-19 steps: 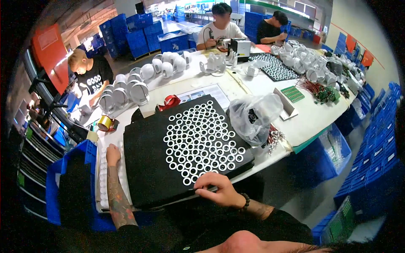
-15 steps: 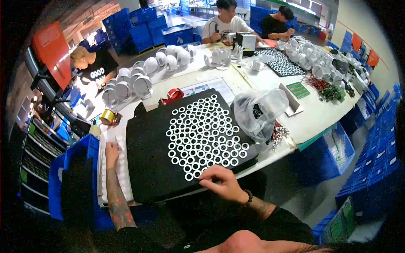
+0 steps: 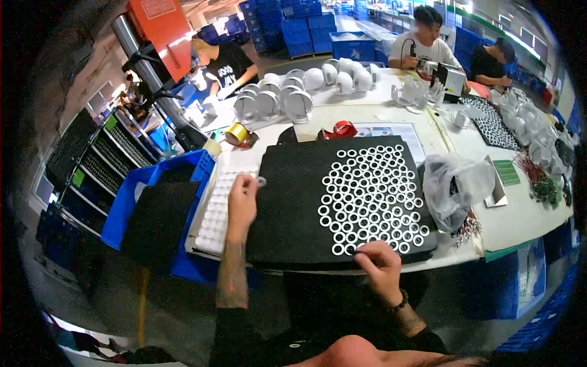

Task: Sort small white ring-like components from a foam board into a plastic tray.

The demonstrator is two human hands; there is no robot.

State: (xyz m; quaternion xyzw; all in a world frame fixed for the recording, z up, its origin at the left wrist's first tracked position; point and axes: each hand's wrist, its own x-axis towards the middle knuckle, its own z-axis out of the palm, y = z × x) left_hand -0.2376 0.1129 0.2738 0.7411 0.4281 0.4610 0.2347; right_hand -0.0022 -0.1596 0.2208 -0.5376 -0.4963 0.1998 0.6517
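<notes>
Many white rings with dark centres (image 3: 373, 196) lie close together on a black foam sheet (image 3: 290, 202). At the left edge of the sheet, my left hand (image 3: 243, 199) pinches a small white round piece (image 3: 262, 181) at its fingertips. Beside that hand stands a tray of white round pieces (image 3: 214, 217) set in rows. My right hand (image 3: 382, 266) is at the front edge of the sheet, by the nearest rings. Its thumb and forefinger are closed together, and what they hold, if anything, is too small to make out.
Behind the foam are rolls of yellow tape (image 3: 238, 133) and red tape (image 3: 339, 129), and white rounded housings (image 3: 269, 104). A clear plastic bag (image 3: 449, 189) sits at the right. A blue crate (image 3: 116, 214) stands left of the table. Co-workers work across the table.
The view has swung left. My left hand has moved from the tray to the foam's edge and now shows a white round piece. The right hand stays by the nearest rings.
</notes>
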